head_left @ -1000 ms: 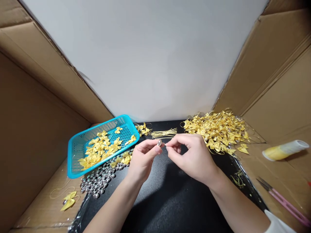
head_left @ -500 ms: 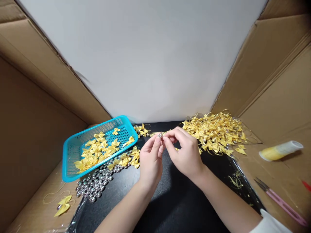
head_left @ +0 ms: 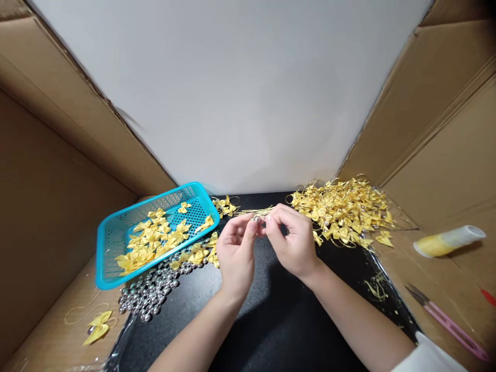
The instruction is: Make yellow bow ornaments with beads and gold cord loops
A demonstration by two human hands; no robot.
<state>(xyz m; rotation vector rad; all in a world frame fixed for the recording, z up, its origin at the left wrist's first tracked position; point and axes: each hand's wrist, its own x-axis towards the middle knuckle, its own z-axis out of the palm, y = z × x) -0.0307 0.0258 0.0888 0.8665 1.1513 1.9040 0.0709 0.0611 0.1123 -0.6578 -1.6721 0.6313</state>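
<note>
Between the thumb and fingers of my left hand (head_left: 238,248) sits a small silver bell (head_left: 256,219). My right hand (head_left: 292,240) pinches a thin cord (head_left: 263,219) at the bell's right side; the cord is fine and only partly visible. Both hands meet above the black work surface (head_left: 267,320). Just left of them lie several silver bells (head_left: 153,289) in a loose pile, with yellow ribbon bows (head_left: 196,256) along its upper edge. Behind the hands is a bundle of gold cords (head_left: 253,211).
A turquoise basket (head_left: 101,258) holding yellow bows stands at the left. At the right are a heap of corded bows (head_left: 343,206), a spool (head_left: 449,241) and pink-handled snips (head_left: 449,323). Cardboard walls (head_left: 442,108) flank both sides. One finished-looking bow (head_left: 98,328) lies front left.
My hands have shifted slightly left, and the right fingertips have drawn a little away from the bell, with a short length of cord now showing between.
</note>
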